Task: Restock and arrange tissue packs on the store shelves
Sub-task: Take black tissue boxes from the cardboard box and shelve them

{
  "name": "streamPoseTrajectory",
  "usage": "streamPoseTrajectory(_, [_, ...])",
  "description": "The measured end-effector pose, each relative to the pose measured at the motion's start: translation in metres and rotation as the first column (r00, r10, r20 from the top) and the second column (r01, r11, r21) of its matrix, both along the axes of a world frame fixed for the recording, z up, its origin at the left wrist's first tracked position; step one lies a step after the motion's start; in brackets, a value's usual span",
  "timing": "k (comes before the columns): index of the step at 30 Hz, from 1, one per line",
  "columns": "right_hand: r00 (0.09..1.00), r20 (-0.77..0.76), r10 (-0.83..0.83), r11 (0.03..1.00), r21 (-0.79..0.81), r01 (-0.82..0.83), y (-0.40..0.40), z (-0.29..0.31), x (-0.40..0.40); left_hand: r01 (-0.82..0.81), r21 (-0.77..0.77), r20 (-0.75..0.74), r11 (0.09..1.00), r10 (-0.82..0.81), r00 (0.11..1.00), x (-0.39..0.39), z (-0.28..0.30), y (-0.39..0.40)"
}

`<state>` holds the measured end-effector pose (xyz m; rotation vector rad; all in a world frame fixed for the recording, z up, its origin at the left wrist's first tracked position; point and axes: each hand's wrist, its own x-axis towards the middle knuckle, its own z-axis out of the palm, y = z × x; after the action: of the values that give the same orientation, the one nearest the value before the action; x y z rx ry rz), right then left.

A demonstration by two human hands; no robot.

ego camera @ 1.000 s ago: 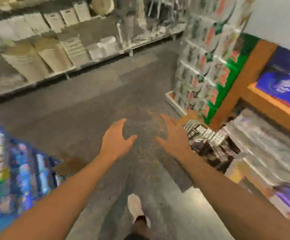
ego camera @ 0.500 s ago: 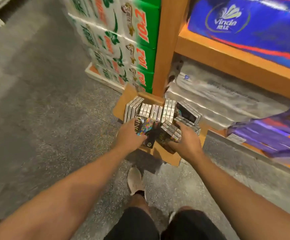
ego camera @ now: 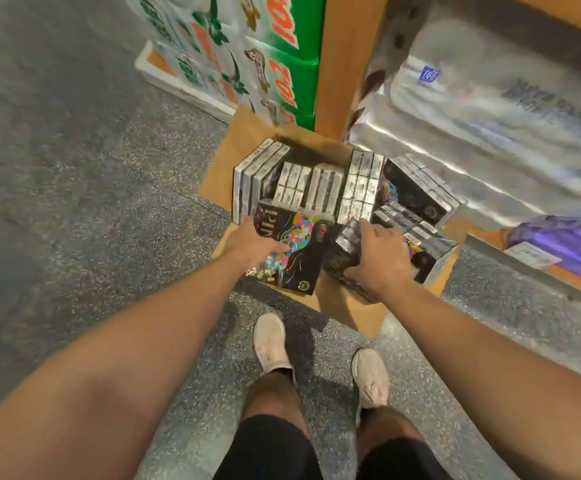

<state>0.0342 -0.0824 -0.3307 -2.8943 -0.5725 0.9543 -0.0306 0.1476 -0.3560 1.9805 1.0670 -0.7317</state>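
Both bare arms reach straight down and forward into an open brown cardboard box (ego camera: 228, 157) on the speckled grey floor (ego camera: 91, 202). The left hand (ego camera: 251, 245) grips the near-left edge of a black tissue pack with a bright multicoloured print (ego camera: 290, 244), which lies tilted over the box's near edge, thumb on top. The right hand (ego camera: 379, 259) curls its fingers over a second black tissue pack (ego camera: 342, 252) near the box's right corner. Behind them, silver-edged tissue packs (ego camera: 320, 187) stand on end in rows across the box. The far edge of the box touches an orange wooden shelf post (ego camera: 344, 64); the low shelf to the right is crowded with clear-wrapped white bundles (ego camera: 472, 109). Open floor lies to the left and around the two pale shoes (ego camera: 270, 342).
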Motion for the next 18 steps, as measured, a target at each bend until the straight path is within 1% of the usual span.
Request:
streamPoseTrajectory(2, [1.0,0.001,-0.004,1.0,-0.019,0.004,0.001,0.0,0.003,-0.008,-0.031,0.003,0.999,0.008,1.0,-0.004,-0.001,0.004])
streamPoseTrajectory(4, [1.0,0.004,-0.021,1.0,-0.003,0.021,-0.001,0.006,0.004,-0.073,-0.077,0.024,0.994,0.075,0.997,-0.007,0.005,0.008])
streamPoseTrajectory(6, [0.997,-0.002,-0.073,0.995,0.063,0.073,-0.003,0.019,0.002,-0.151,-0.132,0.069,0.98,0.161,0.984,-0.012,0.021,0.01])
streamPoseTrajectory(9, [0.982,-0.039,-0.186,0.962,0.196,0.19,-0.007,0.052,0.0,-0.17,-0.149,0.148,0.974,0.192,0.97,-0.016,0.053,0.015])
streamPoseTrajectory(11, [0.97,-0.043,-0.241,0.935,0.257,0.244,-0.01,0.08,0.003,-0.198,-0.171,0.2,0.965,0.231,0.952,-0.018,0.082,0.021])
streamPoseTrajectory(13, [0.957,-0.04,-0.287,0.899,0.333,0.284,-0.012,0.111,0.008,-0.264,-0.185,0.26,0.947,0.306,0.916,-0.02,0.114,0.028])
streamPoseTrajectory(16, [0.937,-0.071,-0.341,0.816,0.474,0.332,-0.009,0.165,0.015,-0.339,-0.133,0.359,0.931,0.364,0.859,-0.025,0.176,0.033])
streamPoseTrajectory(18, [0.941,-0.087,-0.328,0.777,0.542,0.321,-0.003,0.205,0.018,-0.385,-0.095,0.43,0.918,0.386,0.816,-0.033,0.223,0.033])
